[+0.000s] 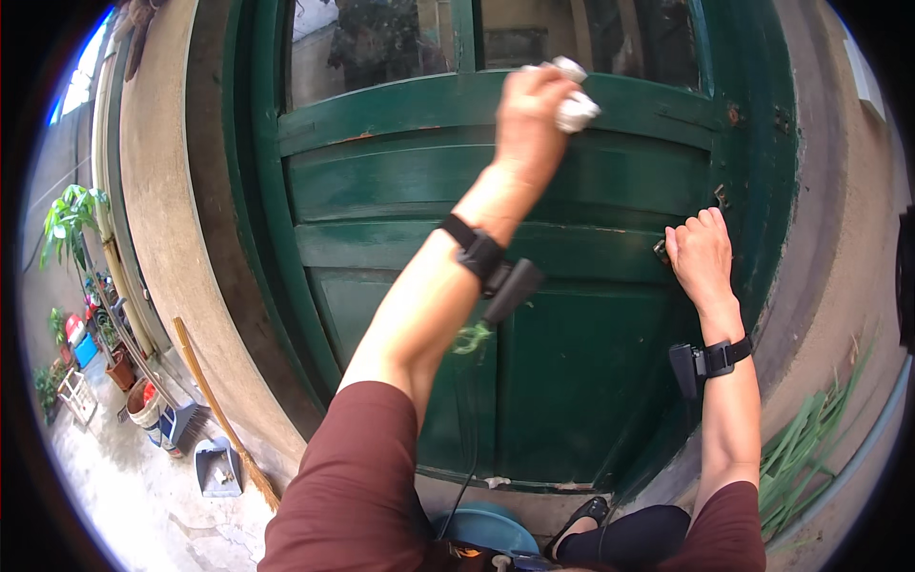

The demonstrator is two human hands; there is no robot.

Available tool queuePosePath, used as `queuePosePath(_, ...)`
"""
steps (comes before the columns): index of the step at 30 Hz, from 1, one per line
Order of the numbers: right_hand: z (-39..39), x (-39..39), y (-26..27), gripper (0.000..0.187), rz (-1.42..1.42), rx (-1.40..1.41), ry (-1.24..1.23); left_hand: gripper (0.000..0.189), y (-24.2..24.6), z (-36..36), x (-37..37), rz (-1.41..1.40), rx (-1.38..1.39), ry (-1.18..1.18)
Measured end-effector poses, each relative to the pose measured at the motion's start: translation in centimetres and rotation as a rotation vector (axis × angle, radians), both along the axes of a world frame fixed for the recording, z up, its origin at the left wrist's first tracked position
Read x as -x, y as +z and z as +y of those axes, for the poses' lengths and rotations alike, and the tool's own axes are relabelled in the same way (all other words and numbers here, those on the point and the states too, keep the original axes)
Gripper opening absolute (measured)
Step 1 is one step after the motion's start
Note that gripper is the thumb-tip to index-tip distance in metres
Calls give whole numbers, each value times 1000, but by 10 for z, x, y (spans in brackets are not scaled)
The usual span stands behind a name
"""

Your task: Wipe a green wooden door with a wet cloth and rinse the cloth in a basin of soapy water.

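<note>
A crumpled white cloth (577,112) is gripped in my left hand (529,107), raised against the upper rail of a green wooden door (429,186), just below its glass panes (372,43). The hand looks slightly blurred. Lower down at the door's right edge, my right hand (700,247) is closed around a metal door handle (660,250), mostly covered by the fingers. A small metal latch piece (720,196) sits on the door just above that hand. Both wrists carry black straps with devices.
A blue plastic basin (486,525) stands on the ground by the door's foot. To the left are a straw broom (214,407), a grey dustpan (216,468), a bucket (150,407) and potted plants (68,222). Long green leaves (808,443) rise at the right wall.
</note>
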State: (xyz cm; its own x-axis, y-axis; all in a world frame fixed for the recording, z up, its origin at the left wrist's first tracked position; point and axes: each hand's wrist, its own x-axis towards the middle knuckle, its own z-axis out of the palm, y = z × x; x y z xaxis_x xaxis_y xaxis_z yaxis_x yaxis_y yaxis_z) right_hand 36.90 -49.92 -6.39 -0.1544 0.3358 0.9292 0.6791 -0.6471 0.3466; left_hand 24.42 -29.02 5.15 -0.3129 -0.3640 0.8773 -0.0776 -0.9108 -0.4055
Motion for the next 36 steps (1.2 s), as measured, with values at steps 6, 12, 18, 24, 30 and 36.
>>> queuePosePath(6,-5,-1,0,21,1,41,31,15,10,10,-11,146,-200,174)
queuePosePath(12,-4,-1,0,21,-30,15,17,26,6,159,109,-26,201,285)
queuePosePath(18,4,-2,-1,20,16,-24,5,23,17,211,153,-3,790,-456)
queuePosePath(24,-3,-5,-2,21,15,-26,-25,32,4,55,6,-143,345,-12)
queuePosePath(30,3,-5,-2,17,-36,-40,30,44,-13,-72,-96,17,-42,42)
queuePosePath(36,0,-12,-5,16,1,-79,51,46,-17,-103,-109,20,-11,150)
